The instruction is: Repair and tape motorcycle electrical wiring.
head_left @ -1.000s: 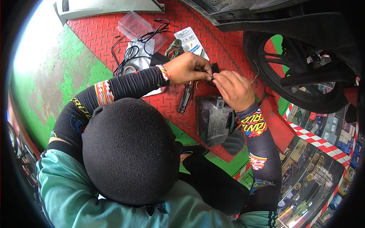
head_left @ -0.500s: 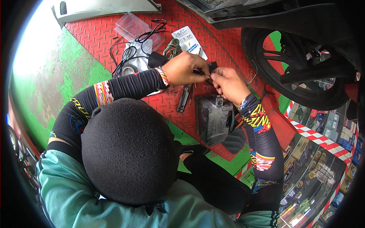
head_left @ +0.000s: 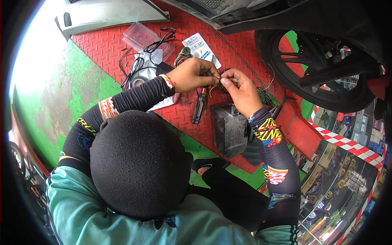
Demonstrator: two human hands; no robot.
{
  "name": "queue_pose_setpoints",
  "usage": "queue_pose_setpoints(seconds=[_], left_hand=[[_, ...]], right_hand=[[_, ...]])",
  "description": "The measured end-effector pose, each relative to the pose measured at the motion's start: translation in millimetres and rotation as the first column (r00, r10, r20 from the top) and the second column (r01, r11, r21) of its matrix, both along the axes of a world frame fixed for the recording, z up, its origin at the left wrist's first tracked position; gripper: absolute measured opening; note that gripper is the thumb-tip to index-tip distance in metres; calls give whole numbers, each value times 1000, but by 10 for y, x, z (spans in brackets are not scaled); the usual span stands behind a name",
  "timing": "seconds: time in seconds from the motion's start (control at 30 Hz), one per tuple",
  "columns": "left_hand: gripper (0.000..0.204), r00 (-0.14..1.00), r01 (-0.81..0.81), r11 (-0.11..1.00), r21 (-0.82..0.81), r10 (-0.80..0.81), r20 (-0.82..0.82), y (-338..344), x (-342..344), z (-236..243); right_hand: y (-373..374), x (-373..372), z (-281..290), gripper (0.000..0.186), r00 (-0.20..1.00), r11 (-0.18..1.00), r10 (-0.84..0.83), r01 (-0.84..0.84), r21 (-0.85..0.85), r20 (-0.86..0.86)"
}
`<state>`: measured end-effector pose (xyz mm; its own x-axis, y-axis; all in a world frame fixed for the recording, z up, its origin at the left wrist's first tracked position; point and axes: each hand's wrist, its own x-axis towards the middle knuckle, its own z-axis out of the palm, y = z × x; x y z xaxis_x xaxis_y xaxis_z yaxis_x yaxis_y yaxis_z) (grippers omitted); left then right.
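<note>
Fingers [head_left: 211, 80] of the left hand [head_left: 191, 76] and right hand [head_left: 244, 92] pinch nearly closed, close together, on a tiny dark thing [head_left: 221, 85], mostly hidden. A yellow wire [head_left: 211, 91] curls just on their body side; a dark-handled tool [head_left: 199, 108] lies there too, a white card [head_left: 201, 48] beyond them.

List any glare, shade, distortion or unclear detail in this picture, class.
Head view: glare washes the floor out to white at upper left; head view: the fisheye lens leaves a dark, curved border; head view: the tyre looks dark; head view: the small item between the fingertips of the left hand and right hand is too tiny to identify.
</note>
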<state>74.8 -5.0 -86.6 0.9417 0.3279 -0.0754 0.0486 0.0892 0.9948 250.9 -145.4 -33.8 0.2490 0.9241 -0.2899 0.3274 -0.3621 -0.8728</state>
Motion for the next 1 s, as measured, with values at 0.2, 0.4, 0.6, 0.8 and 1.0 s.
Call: queue_pose_setpoints(seconds=[0.2, 0.4, 0.6, 0.8, 1.0], left_hand=[[21, 1000, 21, 993, -118, -21, -1, 30, -30, -73], [20, 1000, -22, 1000, -19, 21, -17, 54, -36, -54], [17, 999, -1, 994, 113, 7, -46, 86, -53, 58], [13, 997, 39, 993, 113, -31, -74, 106, -57, 113], [18, 999, -9, 977, 212, 20, -49, 113, -66, 150]], right_hand=[[9, -97, -55, 38, 998, 1000, 25, -25, 10, -64], [-8, -142, 20, 27, 988, 999, -42, 41, 11, 149], [-53, -195, 50, 21, 957, 998, -47, 30, 64, 287], [-56, -170, 1, 16, 956, 991, -37, -2, 133, 290], [-67, -215, -26, 10, 966, 985, -34, -11, 173, 257]])
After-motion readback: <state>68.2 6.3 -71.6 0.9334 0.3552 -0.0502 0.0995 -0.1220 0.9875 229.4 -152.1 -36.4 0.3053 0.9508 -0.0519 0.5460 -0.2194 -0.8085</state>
